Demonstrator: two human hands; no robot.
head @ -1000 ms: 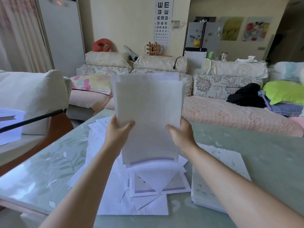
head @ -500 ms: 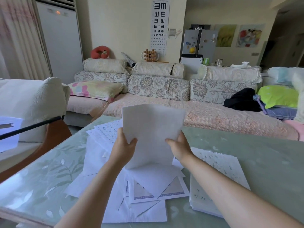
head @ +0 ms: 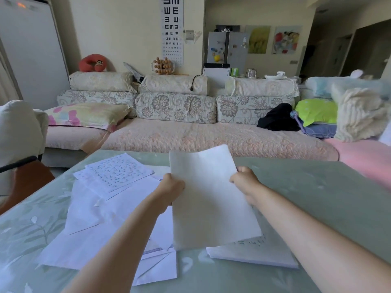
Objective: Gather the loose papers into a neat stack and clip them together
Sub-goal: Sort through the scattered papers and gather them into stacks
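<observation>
Both hands hold a white bundle of papers (head: 209,199) low over the table, tilted flat, blank side up. My left hand (head: 172,190) grips its left edge and my right hand (head: 243,182) grips its right edge. The bundle hangs partly above a thick squared stack of papers (head: 260,252) on the right. Loose sheets (head: 91,225) lie scattered to the left, some with handwriting (head: 118,172) at the far side. No clip is visible.
The papers lie on a pale green glass-topped table (head: 317,199) with a leaf pattern. A long floral sofa (head: 190,134) with cushions stands beyond its far edge. A cushioned chair (head: 19,132) stands at the left.
The bundle came down from upright in front of my face to low and flat, and shifted right over the squared stack. Both hands kept their grip on it.
</observation>
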